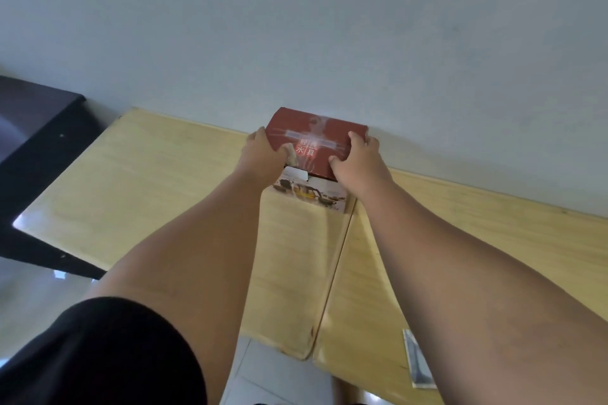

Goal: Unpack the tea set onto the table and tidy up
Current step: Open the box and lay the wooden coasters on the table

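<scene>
Right now my left hand (261, 153) and right hand (357, 158) clamp their fingers on the red tea set box (316, 145) at the far surface (164, 174) edge; a slack grip could drop it.

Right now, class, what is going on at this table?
A person reaches across the wooden table with both bare arms. The left hand and right hand grip opposite sides of a red tea set box that sits at the far edge by the wall. The box looks closed, and no tea pieces are out yet. A flat grey item lies near the front edge.
</scene>
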